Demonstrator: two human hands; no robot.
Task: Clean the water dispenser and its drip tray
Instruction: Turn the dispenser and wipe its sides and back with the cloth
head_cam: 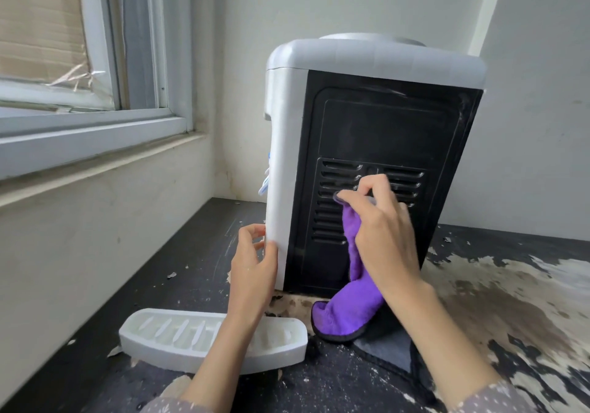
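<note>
Gripping one water dispenser [287, 163] edge, left hand [253, 269]; right hand [383, 230] clutching one purple cloth [348, 310]; one drip tray [166, 345].

Two forearms entered from the lower edge of the head view, each ending in a bare hand: the left hand [253, 267] and the right hand [381, 234]. Neither hand bore gloves, rings or a watch that could be made out. The forearms were uncovered from wrist to near the elbow. At the bottom edge, the left sleeve [172, 405] and the right sleeve [485, 400] appeared as greyish mauve fabric printed with small pale specks; the pattern's exact shape was too blurred to tell.
</note>
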